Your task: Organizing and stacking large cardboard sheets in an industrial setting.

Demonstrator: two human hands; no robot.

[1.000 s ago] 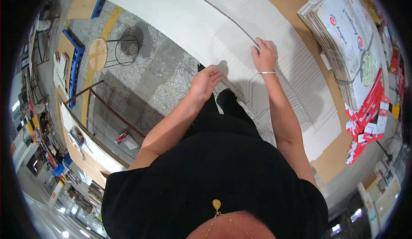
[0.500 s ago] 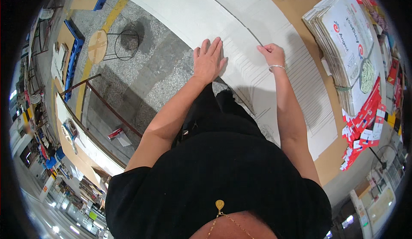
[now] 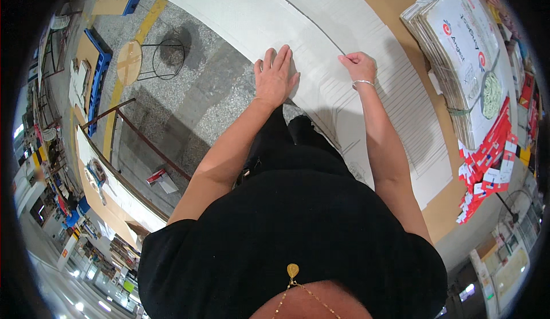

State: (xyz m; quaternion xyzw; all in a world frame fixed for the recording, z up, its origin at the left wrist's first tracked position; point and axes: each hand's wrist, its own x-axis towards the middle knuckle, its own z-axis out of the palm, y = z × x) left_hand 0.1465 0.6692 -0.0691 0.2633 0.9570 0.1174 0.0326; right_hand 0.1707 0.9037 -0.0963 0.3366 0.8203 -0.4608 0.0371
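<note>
Left hand lies flat, fingers spread, on the white cardboard sheet; nothing gripped. Right hand, beside it, pinches the sheet's fold line (folding looks barely begun).

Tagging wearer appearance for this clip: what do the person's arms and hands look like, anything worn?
Both forearms are bare, no gloves. The left hand has nothing on its wrist or fingers that I can see. The right hand has a thin silver bracelet at the wrist. A black short-sleeved shirt covers the upper arms. A gold pendant on a chain hangs at the chest.
</note>
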